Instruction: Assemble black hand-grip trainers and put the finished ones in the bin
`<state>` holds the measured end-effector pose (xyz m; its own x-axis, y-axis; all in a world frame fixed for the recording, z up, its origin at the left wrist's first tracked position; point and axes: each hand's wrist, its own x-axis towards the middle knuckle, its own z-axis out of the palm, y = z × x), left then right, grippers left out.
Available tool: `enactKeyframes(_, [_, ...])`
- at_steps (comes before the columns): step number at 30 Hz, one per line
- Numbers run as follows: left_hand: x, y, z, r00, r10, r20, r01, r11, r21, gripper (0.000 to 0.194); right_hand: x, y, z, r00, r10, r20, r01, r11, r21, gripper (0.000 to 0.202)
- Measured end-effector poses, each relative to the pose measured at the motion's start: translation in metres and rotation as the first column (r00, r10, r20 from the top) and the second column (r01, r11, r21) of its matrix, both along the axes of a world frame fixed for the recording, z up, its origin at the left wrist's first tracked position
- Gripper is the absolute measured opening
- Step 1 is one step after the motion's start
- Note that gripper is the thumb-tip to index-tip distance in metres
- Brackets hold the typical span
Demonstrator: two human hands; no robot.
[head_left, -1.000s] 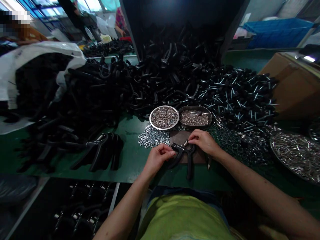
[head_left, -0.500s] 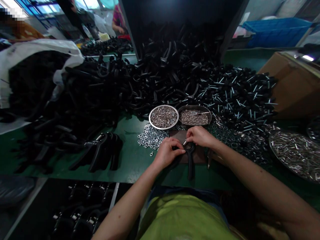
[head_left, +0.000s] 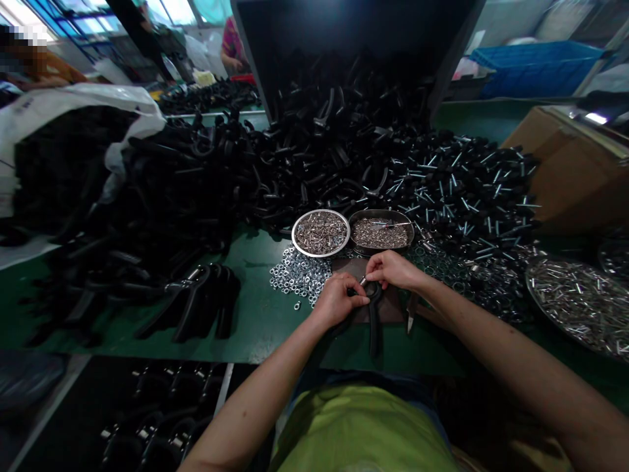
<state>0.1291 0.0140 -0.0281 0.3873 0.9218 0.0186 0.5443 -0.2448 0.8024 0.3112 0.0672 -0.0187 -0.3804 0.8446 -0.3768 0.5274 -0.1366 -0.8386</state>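
Observation:
A black clamp-like part (head_left: 374,321) lies over a brown pad (head_left: 392,307) on the green table, its handle toward me. My left hand (head_left: 339,300) pinches this part from the left, thumb and fingers closed on it. At its upper end, my right hand (head_left: 390,269) has its fingertips together on a small metal spring (head_left: 363,280). The two hands nearly meet there. Just beyond them stand a round dish of metal pins (head_left: 321,233) and an oval tin of small metal pieces (head_left: 381,233). Metal nuts (head_left: 297,272) lie loose beside my left hand.
Black parts (head_left: 304,157) are heaped across the back, with black-headed bolts (head_left: 462,183) at the right. A large tray of pins (head_left: 580,305) and a cardboard box (head_left: 570,164) stand right. Assembled black clamps (head_left: 204,301) lie left. A pointed tool (head_left: 411,314) is by my right wrist.
My left hand has shifted slightly right along the black part. My right hand stays at the spring, almost unmoved. The view has shifted a little.

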Motion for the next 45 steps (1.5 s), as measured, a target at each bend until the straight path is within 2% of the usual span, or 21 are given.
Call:
enactKeyframes(4, [0.002,0.004,0.003,1.0,-0.028,-0.012,0.027,0.997,-0.071,0.01,0.0,0.002,-0.001,1.0,0.007,-0.007,-0.007,1.0,-0.019,0.012])
enactKeyframes(9, [0.002,0.013,0.006,0.998,-0.053,-0.015,0.048,0.967,-0.25,0.011,-0.001,0.008,0.001,1.0,0.008,0.0,-0.008,0.997,-0.076,0.013])
enactKeyframes(14, [0.003,0.017,0.006,0.996,-0.082,-0.034,0.069,0.956,-0.285,0.013,0.0,0.007,0.003,0.999,-0.009,-0.042,0.004,0.994,-0.106,0.015])
enactKeyframes(16, [0.004,0.014,0.007,0.996,-0.079,-0.049,0.065,0.969,-0.237,0.015,0.002,0.004,0.004,0.997,-0.023,-0.073,0.015,0.994,-0.11,0.018])
enactKeyframes(19, [0.004,0.0,0.006,0.994,0.018,-0.104,-0.02,1.0,-0.021,0.022,0.008,-0.003,0.003,0.989,-0.068,-0.13,0.055,0.993,-0.108,0.021])
enactKeyframes(22, [0.004,-0.023,0.004,0.974,0.149,-0.169,-0.109,0.968,0.224,0.025,0.012,-0.007,0.002,0.98,-0.12,-0.16,0.106,0.99,-0.092,0.023])
enactKeyframes(25, [0.002,-0.043,0.001,0.955,0.174,-0.241,-0.087,0.939,0.333,0.024,0.01,-0.009,-0.001,0.983,-0.119,-0.139,0.113,0.992,-0.057,0.023])
enactKeyframes(29, [0.001,-0.053,0.001,0.939,0.168,-0.3,-0.055,0.935,0.35,0.026,0.005,-0.008,-0.003,0.99,-0.103,-0.097,0.101,0.995,-0.023,0.021])
enactKeyframes(36, [0.001,-0.052,0.007,0.914,0.143,-0.379,-0.003,0.938,0.346,0.026,-0.002,-0.004,0.002,0.999,-0.051,-0.005,0.051,0.999,0.002,0.013])
enactKeyframes(41, [0.002,-0.051,0.011,0.885,0.13,-0.447,0.032,0.941,0.336,0.029,-0.006,0.001,-0.001,0.998,-0.005,0.059,0.004,1.0,0.017,0.011])
enactKeyframes(45, [0.003,-0.054,0.014,0.83,0.132,-0.542,0.079,0.934,0.348,0.031,-0.009,-0.008,0.006,0.996,-0.004,0.084,-0.005,0.994,0.105,0.009])
